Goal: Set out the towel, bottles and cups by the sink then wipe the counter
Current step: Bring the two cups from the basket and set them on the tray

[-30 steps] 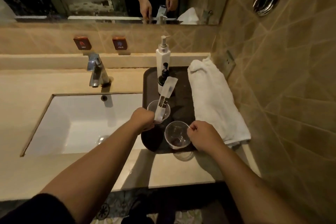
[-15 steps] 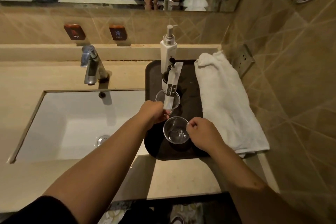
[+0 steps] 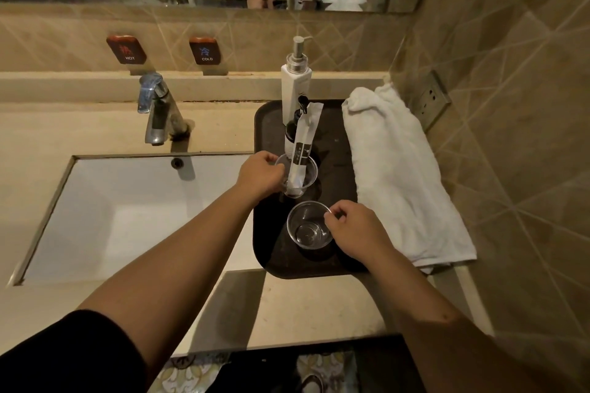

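A dark tray (image 3: 332, 143) lies on the counter right of the sink. On it stand a tall white pump bottle (image 3: 295, 86) and a small black pump bottle (image 3: 292, 129) at the back. My left hand (image 3: 260, 174) grips a clear cup (image 3: 308, 174) holding a white wrapped packet (image 3: 301, 147). My right hand (image 3: 357, 228) pinches the rim of a second, empty clear cup (image 3: 306, 230) nearer the tray's front. A folded white towel (image 3: 399, 169) lies along the tray's right side.
The white sink basin (image 3: 127, 217) and chrome faucet (image 3: 156, 112) are to the left. Hot and cold signs sit on the back ledge under a mirror. A wall socket (image 3: 431, 102) is beside the towel. The beige counter (image 3: 287, 306) runs to its front edge.
Both cups have come down onto the tray and stand closer together. The view has shifted nearer and slightly downward.
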{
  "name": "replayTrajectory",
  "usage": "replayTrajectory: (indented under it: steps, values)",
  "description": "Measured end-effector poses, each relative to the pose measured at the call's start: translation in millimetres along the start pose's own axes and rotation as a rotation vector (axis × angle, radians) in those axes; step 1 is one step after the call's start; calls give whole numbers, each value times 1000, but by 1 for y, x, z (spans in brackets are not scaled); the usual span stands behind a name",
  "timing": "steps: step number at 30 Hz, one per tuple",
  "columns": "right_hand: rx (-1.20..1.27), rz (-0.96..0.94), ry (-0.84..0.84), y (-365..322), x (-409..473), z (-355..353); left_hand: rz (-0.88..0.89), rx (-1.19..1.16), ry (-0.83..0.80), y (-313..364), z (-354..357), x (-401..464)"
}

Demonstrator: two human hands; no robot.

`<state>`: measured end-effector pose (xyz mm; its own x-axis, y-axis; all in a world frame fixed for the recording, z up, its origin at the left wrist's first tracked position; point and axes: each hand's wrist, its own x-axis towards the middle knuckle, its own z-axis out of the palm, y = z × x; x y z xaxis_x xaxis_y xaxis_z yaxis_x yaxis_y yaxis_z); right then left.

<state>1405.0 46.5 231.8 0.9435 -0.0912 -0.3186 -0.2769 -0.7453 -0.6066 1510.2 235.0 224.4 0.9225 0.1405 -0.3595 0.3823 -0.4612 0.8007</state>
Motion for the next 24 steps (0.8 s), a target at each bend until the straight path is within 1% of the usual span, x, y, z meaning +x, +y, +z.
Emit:
replayTrajectory:
  steps: [8, 15, 17, 19, 22, 24]
  values:
    - [-16, -9, 10, -1, -1, 4, -49, -86, -38, 2, 11, 0]
    - [-4, -2, 7, -2, -3, 9, -52, -102, -67, -6, 9, 1]
    - [0, 9, 5, -2, -3, 10, -30, -72, -65, -9, 7, 1]
    - [-4, 25, -3, -3, -6, 9, 16, 7, -53, -12, 5, 2]
    - [-12, 7, -19, -2, -11, 8, 159, 210, -30, -15, 1, 1]
    - [-3, -9, -19, -2, -18, 10, 228, 294, -30, -16, -3, -5]
